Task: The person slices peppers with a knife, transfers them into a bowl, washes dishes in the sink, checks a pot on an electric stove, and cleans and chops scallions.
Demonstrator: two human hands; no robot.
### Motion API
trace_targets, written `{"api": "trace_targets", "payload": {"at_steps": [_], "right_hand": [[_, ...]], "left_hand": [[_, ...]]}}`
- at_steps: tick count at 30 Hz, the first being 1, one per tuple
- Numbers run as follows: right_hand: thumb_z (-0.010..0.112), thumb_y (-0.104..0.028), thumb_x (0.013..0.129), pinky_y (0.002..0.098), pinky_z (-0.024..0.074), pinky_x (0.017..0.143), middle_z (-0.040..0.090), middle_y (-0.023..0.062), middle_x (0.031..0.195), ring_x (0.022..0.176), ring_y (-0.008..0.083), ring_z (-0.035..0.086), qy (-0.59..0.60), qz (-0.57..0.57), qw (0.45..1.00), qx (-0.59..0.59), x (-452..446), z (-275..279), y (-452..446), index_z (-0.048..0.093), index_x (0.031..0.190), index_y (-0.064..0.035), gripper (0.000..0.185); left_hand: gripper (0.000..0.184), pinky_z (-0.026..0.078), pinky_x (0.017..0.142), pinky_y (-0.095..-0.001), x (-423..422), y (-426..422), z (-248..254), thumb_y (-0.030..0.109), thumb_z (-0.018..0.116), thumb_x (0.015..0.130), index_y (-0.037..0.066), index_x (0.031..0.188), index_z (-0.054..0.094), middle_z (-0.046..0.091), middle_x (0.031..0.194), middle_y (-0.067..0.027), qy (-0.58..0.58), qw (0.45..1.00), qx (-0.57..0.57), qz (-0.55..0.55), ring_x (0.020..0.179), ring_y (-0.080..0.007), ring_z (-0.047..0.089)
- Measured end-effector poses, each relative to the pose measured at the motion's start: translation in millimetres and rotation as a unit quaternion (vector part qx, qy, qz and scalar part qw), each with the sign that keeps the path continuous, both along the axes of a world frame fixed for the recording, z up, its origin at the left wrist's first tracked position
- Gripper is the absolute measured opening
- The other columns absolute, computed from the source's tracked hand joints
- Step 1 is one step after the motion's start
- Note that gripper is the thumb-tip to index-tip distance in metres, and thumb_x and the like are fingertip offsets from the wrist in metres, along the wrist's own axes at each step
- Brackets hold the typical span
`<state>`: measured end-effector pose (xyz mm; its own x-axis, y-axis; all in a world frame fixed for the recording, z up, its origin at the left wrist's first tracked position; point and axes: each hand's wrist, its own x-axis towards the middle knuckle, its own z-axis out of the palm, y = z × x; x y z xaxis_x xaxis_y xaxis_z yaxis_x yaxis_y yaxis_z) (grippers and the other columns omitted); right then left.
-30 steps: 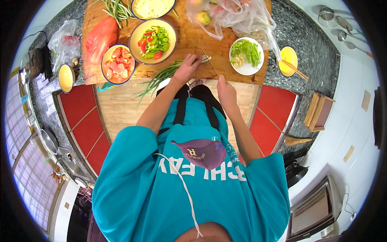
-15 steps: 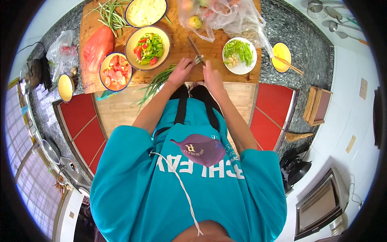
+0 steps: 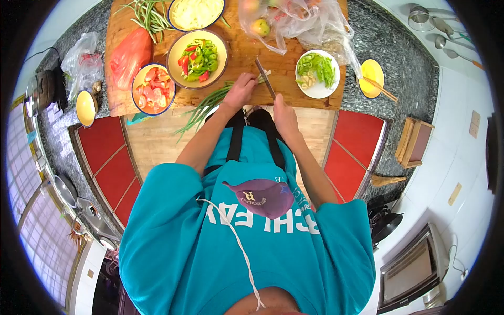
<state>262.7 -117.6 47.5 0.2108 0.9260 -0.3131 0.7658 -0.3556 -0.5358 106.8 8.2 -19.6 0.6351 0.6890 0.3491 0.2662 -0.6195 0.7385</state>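
Observation:
My left hand [image 3: 241, 90] is closed around a bunch of scallions [image 3: 210, 101] near the front edge of the wooden board [image 3: 247, 59]. Their long green leaves hang over that edge to the left. The pale root ends [image 3: 266, 74] poke out to the right of my fingers. In my right hand [image 3: 285, 115] is the handle of a kitchen knife [image 3: 265, 79], its blade slanting away to the left, beside or across the pale ends. Whether the blade touches them I cannot tell.
Left of my hands stand a bowl of cut peppers [image 3: 198, 60] and a bowl of tomato pieces [image 3: 153, 89]. A white plate [image 3: 317, 93] with chopped greens and garlic is at right. Beyond it are a yellow bowl [image 3: 371, 71] with chopsticks and plastic bags of fruit [image 3: 294, 26].
My right hand and the knife have drawn back toward my body and slightly right. More of the pale scallion ends shows. My left hand still grips the bunch.

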Motion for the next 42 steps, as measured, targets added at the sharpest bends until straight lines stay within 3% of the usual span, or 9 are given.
{"api": "trace_targets", "payload": {"at_steps": [6, 15, 23, 29, 32, 42], "right_hand": [[0.046, -0.016, 0.098, 0.06, 0.0458, 0.059, 0.061, 0.0292, 0.07, 0.068, 0.0499, 0.061, 0.002, -0.009, 1.0, 0.014, -5.0, -23.5, 36.8, 0.043, 0.103, -0.0034, 0.014], [0.044, -0.019, 0.1, 0.061, 0.0446, 0.06, 0.061, 0.0299, 0.071, 0.071, 0.0517, 0.061, 0.051, -0.063, 0.997, 0.003, -8.7, 16.0, 3.1, 0.041, 0.101, -0.0052, 0.014], [0.046, -0.016, 0.099, 0.0595, 0.0456, 0.055, 0.06, 0.0292, 0.066, 0.066, 0.0502, 0.061, 0.023, -0.042, 0.999, -0.012, -16.8, -1.6, -9.1, 0.043, 0.105, -0.0042, 0.014], [0.045, -0.018, 0.101, 0.0597, 0.044, 0.053, 0.058, 0.0299, 0.064, 0.064, 0.0502, 0.06, 0.008, -0.049, 0.999, -0.012, -20.7, -5.2, -10.5, 0.042, 0.102, -0.003, 0.015], [0.045, -0.017, 0.099, 0.0583, 0.0487, 0.058, 0.062, 0.0294, 0.07, 0.068, 0.0499, 0.062, -0.003, -0.046, 0.997, -0.068, -18.8, 6.3, -4.8, 0.043, 0.108, -0.003, 0.017], [0.044, -0.016, 0.099, 0.059, 0.047, 0.06, 0.062, 0.0305, 0.072, 0.07, 0.0512, 0.061, 0.047, -0.054, 0.996, -0.06, -16.2, 5.3, -9.8, 0.045, 0.11, -0.0006, 0.019]], "left_hand": [[0.024, 0.049, 0.086, -0.0411, -2.2, 0.0, -5.4, -0.004, 0.061, 0.075, -0.002, 0.099, 0.06, 0.056, 0.104, -0.0161, 0.032, 0.999, 0.014, -0.011, 0.099, -0.0355, 0.054], [0.023, 0.048, 0.087, -0.041, -3.3, 2.0, 3.3, -0.006, 0.059, 0.075, -0.002, 0.097, 0.058, 0.055, 0.102, -0.0156, 0.022, 1.0, -0.001, -0.017, 0.097, -0.0358, 0.053], [0.017, 0.048, 0.086, -0.0393, -2.9, -1.9, 2.6, -0.006, 0.058, 0.076, -0.001, 0.092, 0.056, 0.055, 0.099, -0.0143, 0.034, 0.999, -0.012, -0.002, 0.095, -0.0348, 0.053], [0.025, 0.052, 0.08, -0.0404, -16.3, -3.7, 12.0, 0.0, 0.062, 0.076, 0.003, 0.101, 0.061, 0.058, 0.105, -0.0117, 0.084, 0.996, 0.029, 0.011, 0.098, -0.0322, 0.057], [0.039, 0.053, 0.082, -0.0407, -37.0, -3.8, 21.3, 0.004, 0.065, 0.077, 0.007, 0.115, 0.063, 0.059, 0.109, -0.0104, 0.121, 0.99, 0.07, 0.033, 0.101, -0.032, 0.059], [0.031, 0.052, 0.082, -0.0404, -45.0, 0.7, 14.3, 0.0, 0.065, 0.076, 0.003, 0.107, 0.064, 0.059, 0.105, -0.0114, 0.099, 0.994, 0.044, 0.01, 0.099, -0.0322, 0.059]]}}
